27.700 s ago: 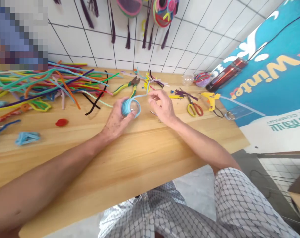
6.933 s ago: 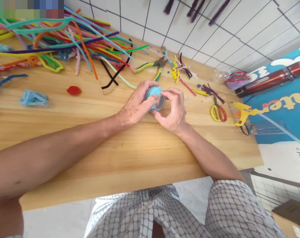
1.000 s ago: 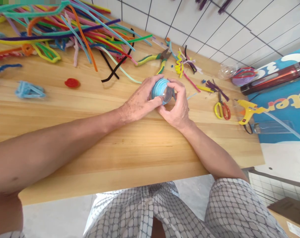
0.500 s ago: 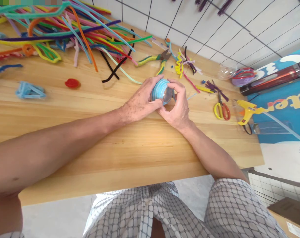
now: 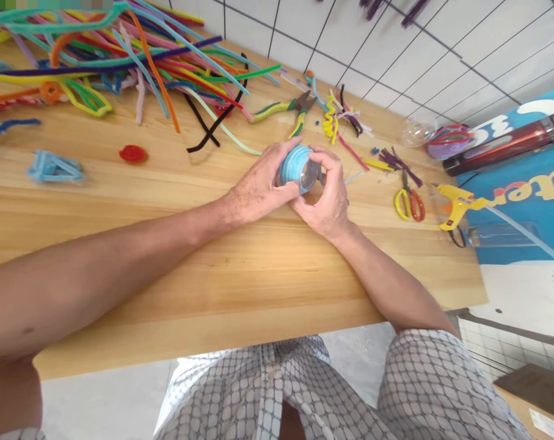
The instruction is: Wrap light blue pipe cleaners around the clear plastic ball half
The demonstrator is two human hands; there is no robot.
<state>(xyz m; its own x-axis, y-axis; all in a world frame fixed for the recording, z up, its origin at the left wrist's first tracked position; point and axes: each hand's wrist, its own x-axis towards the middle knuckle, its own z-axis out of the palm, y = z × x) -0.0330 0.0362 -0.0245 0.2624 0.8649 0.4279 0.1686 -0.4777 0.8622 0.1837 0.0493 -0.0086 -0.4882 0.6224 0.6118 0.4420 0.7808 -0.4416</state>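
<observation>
L hand (image 5: 262, 183) grips the clear plastic ball (image 5: 309, 175) from its wrapped side, thumb across the front, fingers behind. R hand (image 5: 325, 198) is curled round the bare end, thumb + index on the ball; can't tell if it also pinches the light-blue pipe cleaner (image 5: 293, 165). Ball sits btwn both hands over the tabletop (image 5: 240, 281), nearer its back edge than front; can't tell if it touches the wood.

To wind well, prob. best: L thumb pins the last turn, R lays the next flush, no gaps, w/ light, even pull; too hard = coils likely slip off the smooth curve. Turn the ball, not the wrist. Mind the loose tail (image 5: 355, 176) poking out past R knuckles twd the scissors (image 5: 409, 205) near the tabletop's R edge.
</observation>
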